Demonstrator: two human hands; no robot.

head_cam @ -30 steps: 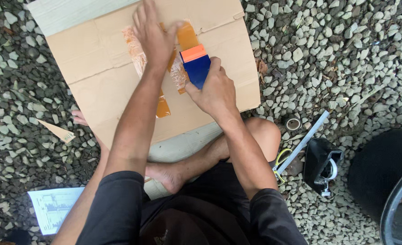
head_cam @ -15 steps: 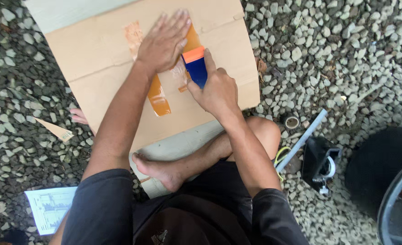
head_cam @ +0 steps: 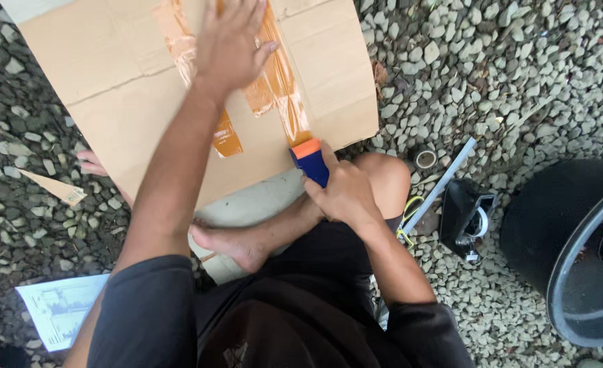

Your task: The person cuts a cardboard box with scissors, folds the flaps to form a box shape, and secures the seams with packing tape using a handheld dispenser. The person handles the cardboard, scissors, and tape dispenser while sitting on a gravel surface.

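- Gravel ground point(head_cam: 492, 61) is seen all round the cardboard sheet point(head_cam: 111, 88).
- Right hand point(head_cam: 346, 194): grip clamped on the blue tape dispenser point(head_cam: 312, 162); brown tape point(head_cam: 281, 95) is best kept taut beyond it.
- Left hand point(head_cam: 230, 44): fingers spread flat, pressed on tape above that grip; firm smoothing is advised.

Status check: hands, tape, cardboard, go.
Left hand flat on the brown cardboard sheet, beside the tape strip. Right hand gripping blue-and-orange tape dispenser at the sheet's near edge. Brown tape strip laid. Nothing in the way.

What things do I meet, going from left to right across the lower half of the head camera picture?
Printed paper sheet → bare foot → right hand holding the blue and orange tape dispenser → long pale bar → black object with a ring → large black round container.
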